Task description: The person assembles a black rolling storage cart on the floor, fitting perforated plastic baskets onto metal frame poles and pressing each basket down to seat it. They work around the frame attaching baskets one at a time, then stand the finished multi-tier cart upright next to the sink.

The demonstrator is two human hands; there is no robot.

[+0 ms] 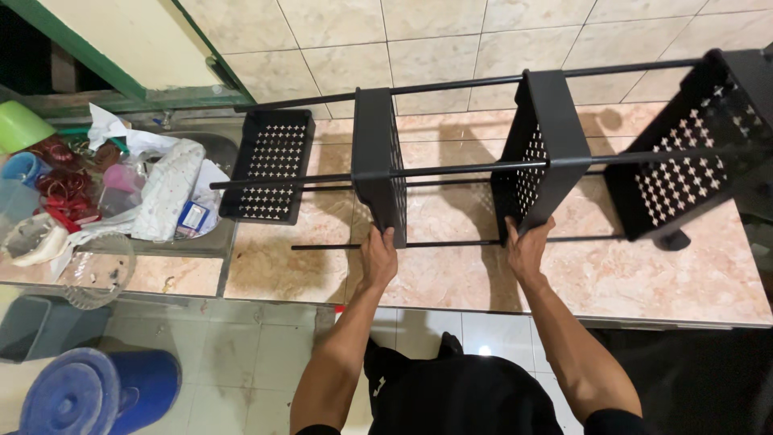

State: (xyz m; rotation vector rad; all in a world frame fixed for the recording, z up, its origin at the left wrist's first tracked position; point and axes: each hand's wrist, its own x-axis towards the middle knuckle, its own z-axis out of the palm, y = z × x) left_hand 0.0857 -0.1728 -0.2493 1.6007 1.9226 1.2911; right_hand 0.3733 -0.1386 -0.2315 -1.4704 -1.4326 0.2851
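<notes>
My left hand (377,256) has its fingers curled over the near bottom edge of the second perforated tray (377,157), thumb pressed on the panel, so it is closed on that tray. My right hand (527,248) grips the near lower corner of the third tray (541,145) the same way, fingers wrapped behind where I cannot see them.

Both trays belong to a black shelf rack (483,165) lying on its side across the marbled counter (692,274), its thin rods (451,84) running left to right through four trays. The leftmost tray (270,165) hangs over the sink (211,242); the rightmost (684,161) sits at the far right.

I judge the rack light but long and awkward: the trays look like stiff plastic or thin metal, the rods slender and likely to flex or slip out of their sockets if twisted. Holding two inner trays, near the middle, seems the balanced place.

Left of the sink lies a heap of bags and containers (121,193); a blue bucket (97,395) stands on the floor below.
</notes>
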